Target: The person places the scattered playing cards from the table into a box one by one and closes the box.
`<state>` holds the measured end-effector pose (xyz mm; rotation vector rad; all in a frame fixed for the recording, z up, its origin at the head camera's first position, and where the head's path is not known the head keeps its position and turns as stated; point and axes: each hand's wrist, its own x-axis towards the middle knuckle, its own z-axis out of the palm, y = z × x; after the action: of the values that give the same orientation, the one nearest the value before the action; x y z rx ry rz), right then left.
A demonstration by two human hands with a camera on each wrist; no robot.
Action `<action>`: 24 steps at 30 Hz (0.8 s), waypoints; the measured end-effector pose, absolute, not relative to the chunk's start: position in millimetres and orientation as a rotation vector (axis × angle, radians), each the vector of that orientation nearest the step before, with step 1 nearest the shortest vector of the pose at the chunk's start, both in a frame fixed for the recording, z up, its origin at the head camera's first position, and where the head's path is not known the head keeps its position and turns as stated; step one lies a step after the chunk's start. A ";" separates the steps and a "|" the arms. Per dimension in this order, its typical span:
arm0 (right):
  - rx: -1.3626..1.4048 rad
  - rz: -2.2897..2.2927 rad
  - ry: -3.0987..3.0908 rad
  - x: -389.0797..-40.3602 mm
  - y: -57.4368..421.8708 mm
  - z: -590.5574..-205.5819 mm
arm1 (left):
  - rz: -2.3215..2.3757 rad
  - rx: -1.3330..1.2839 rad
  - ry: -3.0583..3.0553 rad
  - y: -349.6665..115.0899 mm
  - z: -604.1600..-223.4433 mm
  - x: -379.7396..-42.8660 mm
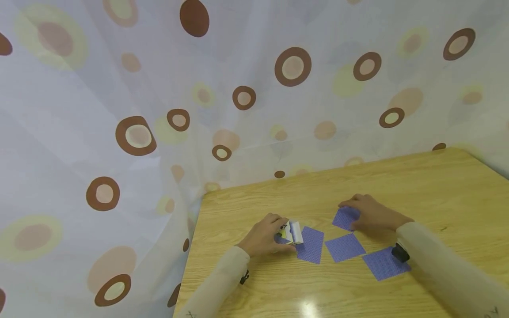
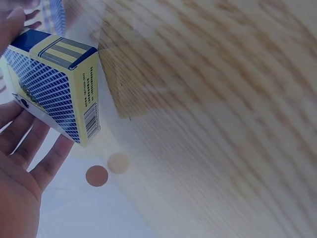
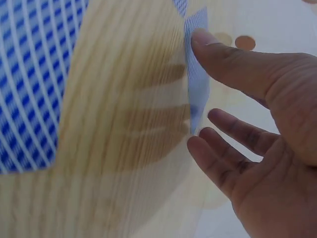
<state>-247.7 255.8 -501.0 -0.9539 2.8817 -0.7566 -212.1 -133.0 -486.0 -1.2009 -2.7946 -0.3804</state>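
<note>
Blue-patterned box [image 2: 54, 94] sits pinched in the left fingers [image 2: 52, 159], right fingers [image 3: 213, 163] spread over a blue card [image 1: 344, 217].

You have four flat rectangular cards with a blue-and-white lattice pattern [image 1: 345, 247]; whether any is a stack, you cannot tell. You also have one blue, yellow and white cardboard box [image 2: 52, 84], one bare left grip [image 1: 264, 236] and one bare right grip [image 1: 374, 213], two long cream fabric sleeves [image 1: 445, 265], two small black wrist fittings [image 1: 400, 253] and one pale wood-grained table [image 1: 246, 207].
</note>
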 end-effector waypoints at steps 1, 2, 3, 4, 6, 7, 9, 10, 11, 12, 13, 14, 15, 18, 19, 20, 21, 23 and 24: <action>-0.929 -0.745 2.881 -249.7 258.5 -501.8 | -0.375 -1.202 -2.791 -133.0 -486.1 -212.2; -0.908 -0.740 2.875 -251.3 260.4 -501.8 | -0.366 -1.203 -2.785 -133.0 -486.1 -212.3; -0.895 -0.733 2.870 -252.9 261.6 -501.4 | -0.358 -1.205 -2.779 -132.9 -486.3 -212.4; -0.869 -0.729 2.862 -253.3 261.4 -499.8 | -0.356 -1.207 -2.774 -132.7 -486.1 -212.5; -0.828 -0.711 2.851 -255.7 260.0 -498.3 | -0.357 -1.211 -2.766 -132.1 -485.8 -212.6; -0.802 -0.709 2.840 -256.3 258.5 -497.4 | -0.357 -1.213 -2.764 -131.6 -485.6 -212.6; -0.765 -0.697 2.818 -256.5 254.4 -495.0 | -0.354 -1.215 -2.768 -130.5 -485.5 -212.5; -0.745 -0.691 2.808 -256.0 251.7 -493.7 | -0.358 -1.215 -2.773 -130.2 -485.4 -212.3; -0.726 -0.684 2.800 -255.2 249.1 -492.4 | -0.354 -1.212 -2.780 -129.9 -485.7 -212.2; -0.720 -0.672 2.797 -254.6 247.1 -491.4 | -0.353 -1.211 -2.787 -129.6 -485.9 -212.2; -0.705 -0.661 2.796 -253.7 245.3 -490.4 | -0.347 -1.210 -2.793 -129.1 -485.9 -212.2; -0.700 -0.647 2.797 -252.6 243.9 -488.9 | -0.345 -1.208 -2.797 -128.7 -485.7 -212.0; -0.687 -0.641 2.798 -251.8 243.2 -487.9 | -0.339 -1.206 -2.798 -128.3 -485.4 -211.9; -0.665 -0.654 2.780 -249.5 243.5 -485.1 | -0.330 -1.202 -2.791 -127.4 -483.8 -212.0; -0.650 -0.665 2.769 -248.9 244.0 -484.4 | -0.326 -1.200 -2.788 -127.3 -483.3 -212.0; -0.637 -0.679 2.756 -248.4 244.8 -484.0 | -0.323 -1.199 -2.786 -127.4 -482.9 -212.0; -0.626 -0.690 2.746 -248.3 245.6 -484.1 | -0.321 -1.197 -2.785 -127.6 -482.7 -212.2; -0.615 -0.697 2.734 -248.1 247.0 -484.0 | -0.321 -1.191 -2.791 -128.2 -482.8 -212.4; -0.611 -0.692 2.735 -248.4 247.6 -484.2 | -0.321 -1.189 -2.794 -128.5 -483.0 -212.6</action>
<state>-248.4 247.6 -484.2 -0.6107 2.7346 -0.6921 -212.6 -128.5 -483.0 -1.1891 -2.7935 -0.3210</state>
